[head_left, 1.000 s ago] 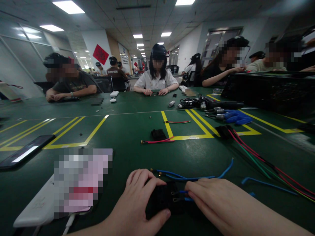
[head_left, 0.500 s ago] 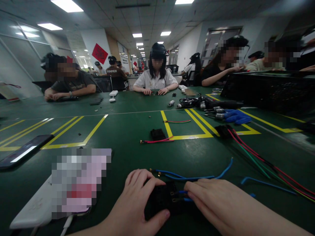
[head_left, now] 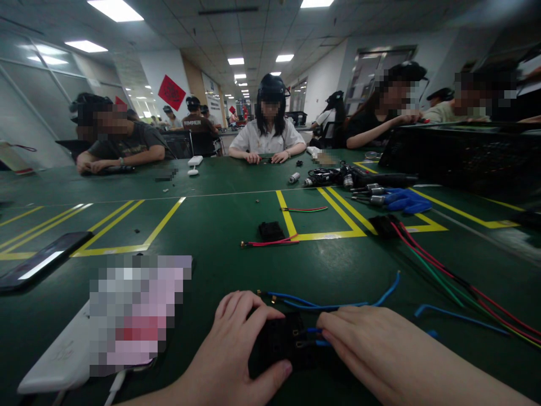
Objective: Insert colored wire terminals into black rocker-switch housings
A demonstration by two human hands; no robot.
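My left hand (head_left: 236, 344) grips a black plastic connector block (head_left: 276, 341) between thumb and fingers, low on the green table. From the right, my right hand (head_left: 363, 338) pinches two short blue wires (head_left: 315, 336) whose metal terminals sit at the block's right side. Whether the terminals are inside the block cannot be made out. Just beyond my hands lie more blue wires (head_left: 316, 307) with brass-coloured end terminals. Another loose blue wire (head_left: 460, 318) rests to the right of my right hand.
A second black block (head_left: 270, 230) lies ahead beside red wires (head_left: 270, 243). Farther right, a black connector (head_left: 382, 225) trails red and green wires. A phone (head_left: 46, 259) and a white power bank (head_left: 59, 355) lie left. Blue gloves (head_left: 406, 200) and tools stand back right. Co-workers sit across the table.
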